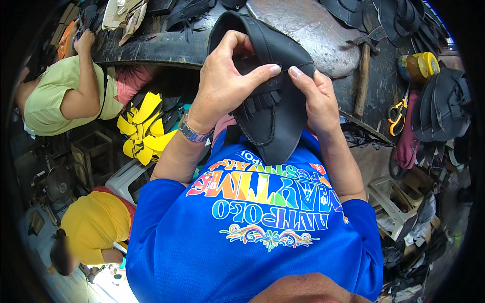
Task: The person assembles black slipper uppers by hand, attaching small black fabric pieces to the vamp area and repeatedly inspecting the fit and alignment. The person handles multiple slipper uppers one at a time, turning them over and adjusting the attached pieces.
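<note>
A black leather shoe upper (288,121) with a fringe and a braided seam is held up in front of my chest, its toe pointing down toward me. Fingers of my left hand (217,81) reach inside the opening, with the thumb pressed on the outer face near a seam. My right hand (321,101) grips the opposite edge, its thumb tip close to the left thumb on that seam. Most fingers of the right hand are hidden behind the leather. Whether a thread or small tool is between the thumbs, I cannot make out.
On the dark workbench (166,48) lie a grey slab (318,38), a hammer (362,76), orange-handled scissors (398,116), a yellow-lidded jar (424,65) and stacked black uppers (439,108). Yellow pieces (146,129) are heaped at left. Two people (65,96) work nearby on the left.
</note>
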